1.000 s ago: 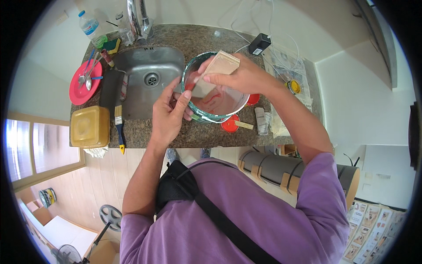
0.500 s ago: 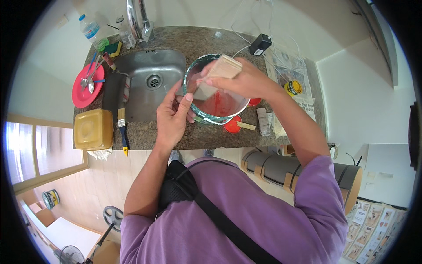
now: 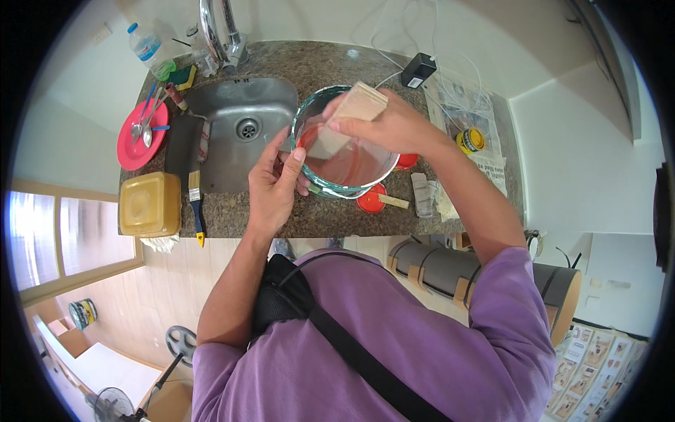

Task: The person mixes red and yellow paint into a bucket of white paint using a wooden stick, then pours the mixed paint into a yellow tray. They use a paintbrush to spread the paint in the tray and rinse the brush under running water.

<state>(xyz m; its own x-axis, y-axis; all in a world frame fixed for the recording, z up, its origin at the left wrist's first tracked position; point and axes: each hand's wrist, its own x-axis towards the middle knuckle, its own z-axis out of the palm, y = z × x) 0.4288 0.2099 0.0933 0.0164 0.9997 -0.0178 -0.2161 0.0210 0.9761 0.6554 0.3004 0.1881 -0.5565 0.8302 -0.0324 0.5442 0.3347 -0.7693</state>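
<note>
A round bucket (image 3: 339,190) with a paint-smeared green and white rim stands on the counter beside the sink. Reddish-pink paint (image 3: 365,163) with darker red streaks lies inside it. My left hand (image 3: 275,184) grips the bucket's left side, thumb over the rim and fingers around the outside wall. In my right hand (image 3: 383,128) is a flat wooden board (image 3: 361,103), its lower end down in the paint; the fingers on its far side are partly hidden. Close to the bucket's near side lies a red lid (image 3: 370,200) with a small wooden stick (image 3: 394,202) across it.
Left of the bucket is a steel sink (image 3: 274,98) with a paint roller (image 3: 204,141). A paintbrush (image 3: 197,211), a yellow tub (image 3: 149,205) and a red plate (image 3: 130,151) with spoons sit further left. To the right are a yellow can (image 3: 470,141), newspaper and a black adapter (image 3: 418,70).
The red in the paint has spread from a bright central streak into curved streaks around the bucket. The wooden board has shifted slightly; my left hand keeps its hold.
</note>
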